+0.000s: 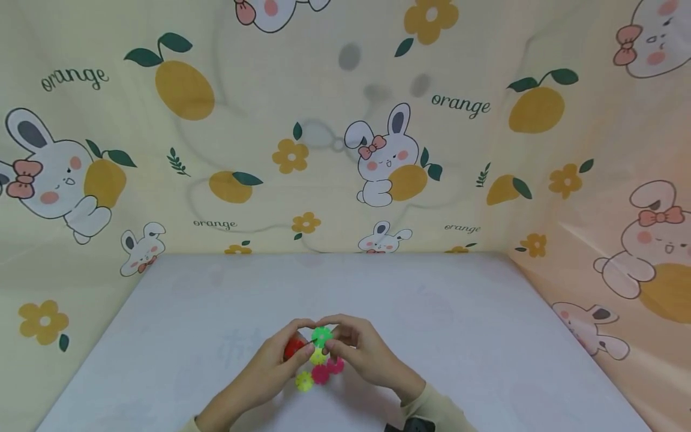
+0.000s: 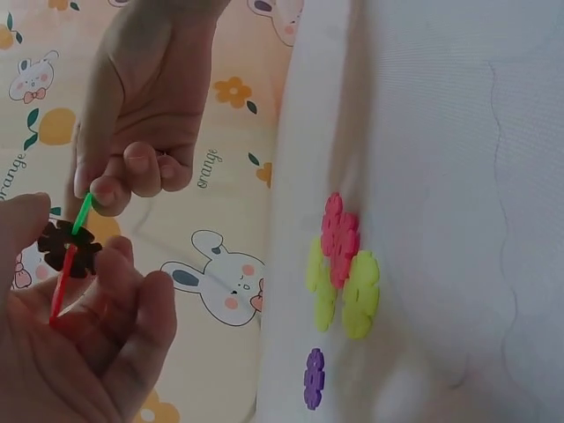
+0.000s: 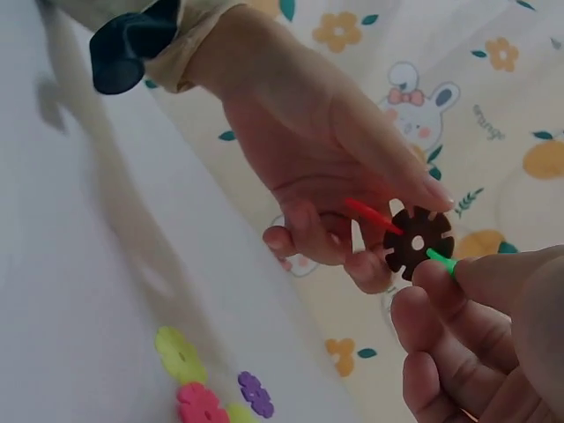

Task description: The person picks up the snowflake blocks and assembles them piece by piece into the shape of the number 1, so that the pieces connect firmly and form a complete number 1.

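- Between the two hands, raised over the counter (image 1: 459, 336): three thin notched discs, brought edge to face.
- Left hand (image 1: 272, 363): thumb and fingers pinch the dark disc (image 3: 404, 251) by its rim; round hole at its centre, slots around its edge.
- Red disc (image 1: 294, 348): on the left hand's side, within the curve of that hand's fingers, set crosswise to the dark disc and meeting it.
- Right hand (image 1: 366, 351): thumb and forefinger pinch the green disc (image 1: 322, 337); remaining fingers curl loosely in the right wrist view.
- Green disc: edge-on in both wrist views, its near end against the dark disc, on the side facing the right hand. Cannot tell whether it sits in a slot or only touches.
- Below the hands, on the counter: loose discs with lobed rims. One pink disc (image 1: 320, 374) lies beside a second pink disc (image 1: 335, 365), the latter under the right hand's fingers as seen from the head.
- One yellow disc (image 1: 305, 381) lies nearest the left forearm; another yellow disc (image 1: 318, 357) lies directly beneath the green disc in the head view.
- Purple disc (image 2: 314, 379): also below the hands, apart from the pink and yellow group in the left wrist view.
- Beyond the hands: cloth (image 1: 335, 186) printed with rabbits and oranges.
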Available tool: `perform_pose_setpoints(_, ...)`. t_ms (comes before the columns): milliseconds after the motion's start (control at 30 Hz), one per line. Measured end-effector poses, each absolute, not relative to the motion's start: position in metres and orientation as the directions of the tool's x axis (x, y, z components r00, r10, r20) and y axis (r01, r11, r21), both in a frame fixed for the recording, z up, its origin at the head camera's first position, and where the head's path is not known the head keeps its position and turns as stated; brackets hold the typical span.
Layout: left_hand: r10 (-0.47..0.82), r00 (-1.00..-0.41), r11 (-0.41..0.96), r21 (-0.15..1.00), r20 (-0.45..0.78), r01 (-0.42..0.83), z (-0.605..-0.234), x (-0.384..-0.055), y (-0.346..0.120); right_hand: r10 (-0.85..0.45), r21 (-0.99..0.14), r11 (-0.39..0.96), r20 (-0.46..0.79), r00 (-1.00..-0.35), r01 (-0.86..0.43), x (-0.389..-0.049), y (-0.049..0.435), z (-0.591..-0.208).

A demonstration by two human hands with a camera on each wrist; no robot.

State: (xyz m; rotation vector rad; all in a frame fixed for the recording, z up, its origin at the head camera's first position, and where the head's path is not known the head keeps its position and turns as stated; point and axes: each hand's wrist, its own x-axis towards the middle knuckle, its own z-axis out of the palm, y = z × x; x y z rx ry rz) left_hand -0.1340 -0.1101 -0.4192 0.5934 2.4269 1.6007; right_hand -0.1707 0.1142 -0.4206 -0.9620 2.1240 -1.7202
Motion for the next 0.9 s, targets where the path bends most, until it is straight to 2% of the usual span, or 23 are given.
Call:
perform_pose_setpoints(267,0.423,-0.893,0.337,0.888,0.153,0.312,-0.421,-0.134,-0.109,-0.638,-0.984,-0.066,0.171,-0.751,-0.167,-0.176,0.115,-0.428)
perform_pose_setpoints(500,0.409,-0.899,0.349,0.883,0.158,0.314,-0.425,-0.136,-0.107,-0.639,-0.993,-0.092,0.114,-0.761,-0.072,-0.176,0.111,-0.43)
perform_pose_setpoints(900,0.35,-0.92,0.347,0.889,0.174,0.3,-0.43,-0.137,-0.104,-0.643,-0.989,-0.146,0.1,-0.759,-0.007,-0.171,0.105,-0.431)
